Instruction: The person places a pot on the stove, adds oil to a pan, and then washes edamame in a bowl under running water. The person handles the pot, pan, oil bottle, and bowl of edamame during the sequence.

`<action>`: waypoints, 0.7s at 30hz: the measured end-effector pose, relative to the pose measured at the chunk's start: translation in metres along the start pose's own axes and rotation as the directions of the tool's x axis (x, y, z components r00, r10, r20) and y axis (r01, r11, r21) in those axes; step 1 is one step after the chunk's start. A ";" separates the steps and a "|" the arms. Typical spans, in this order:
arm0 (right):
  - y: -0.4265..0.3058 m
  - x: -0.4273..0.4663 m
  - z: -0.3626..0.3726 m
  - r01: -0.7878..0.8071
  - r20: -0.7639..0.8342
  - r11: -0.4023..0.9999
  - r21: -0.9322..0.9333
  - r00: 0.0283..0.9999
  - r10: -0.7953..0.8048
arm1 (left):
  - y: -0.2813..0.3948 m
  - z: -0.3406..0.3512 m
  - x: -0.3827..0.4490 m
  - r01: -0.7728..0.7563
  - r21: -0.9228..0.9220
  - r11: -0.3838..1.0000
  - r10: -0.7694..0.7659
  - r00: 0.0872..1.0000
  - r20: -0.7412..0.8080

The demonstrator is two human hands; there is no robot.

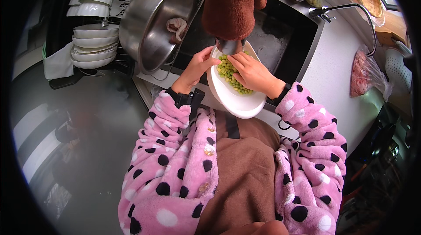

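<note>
A white oval dish [241, 105] is tilted over the edge of the black sink, with shelled green beans [230, 75] heaped in its middle. At the dish's left rim, my left hand [196, 67] grips it, thumb tip over the inside by the beans. My right hand [255, 74] reaches over from the right side, its fingers bent among the beans. Whether it pinches any is hidden. Just above both hands hangs a metal spout [231, 46], wrapped in brown fuzzy cloth [230, 5].
Left of the sink stands a large steel bowl [153, 31] holding a pale piece of food [177, 28]. Beyond it, stacked white bowls [95, 39] fill a drying rack. A curved chrome tap [358, 8] and bagged raw meat [360, 74] are on the right counter [332, 57].
</note>
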State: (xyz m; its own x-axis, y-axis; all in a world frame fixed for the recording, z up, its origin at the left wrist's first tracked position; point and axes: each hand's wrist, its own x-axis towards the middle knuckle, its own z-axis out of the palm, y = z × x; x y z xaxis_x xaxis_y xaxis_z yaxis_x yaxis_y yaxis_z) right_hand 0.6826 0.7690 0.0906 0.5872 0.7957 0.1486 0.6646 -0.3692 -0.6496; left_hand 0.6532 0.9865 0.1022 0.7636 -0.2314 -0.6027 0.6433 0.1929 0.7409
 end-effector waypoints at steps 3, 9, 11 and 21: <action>0.000 -0.001 0.001 0.006 0.004 1.000 -0.009 1.000 -0.006 | 0.001 0.001 0.001 0.032 -0.021 0.999 -0.032 0.999 0.012; 0.007 -0.002 0.001 0.015 0.046 0.997 0.074 0.999 -0.019 | 0.003 0.001 0.002 0.057 -0.011 0.998 -0.056 0.998 0.029; 0.008 -0.005 0.002 0.007 0.071 0.997 0.078 0.997 -0.013 | 0.005 0.001 0.004 0.089 -0.008 0.996 -0.089 0.995 0.049; 0.007 -0.009 0.004 0.074 -0.093 0.997 0.023 0.993 -0.072 | 0.015 0.002 0.006 0.103 0.037 0.994 -0.106 0.989 0.103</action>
State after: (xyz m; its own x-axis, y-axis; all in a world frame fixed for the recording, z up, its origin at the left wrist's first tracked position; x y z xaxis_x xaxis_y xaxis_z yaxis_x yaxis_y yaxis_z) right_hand 0.6798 0.7611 0.0814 0.5785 0.7720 0.2633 0.6955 -0.2983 -0.6536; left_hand 0.6670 0.9862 0.1099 0.6811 -0.3472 -0.6446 0.7162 0.1330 0.6851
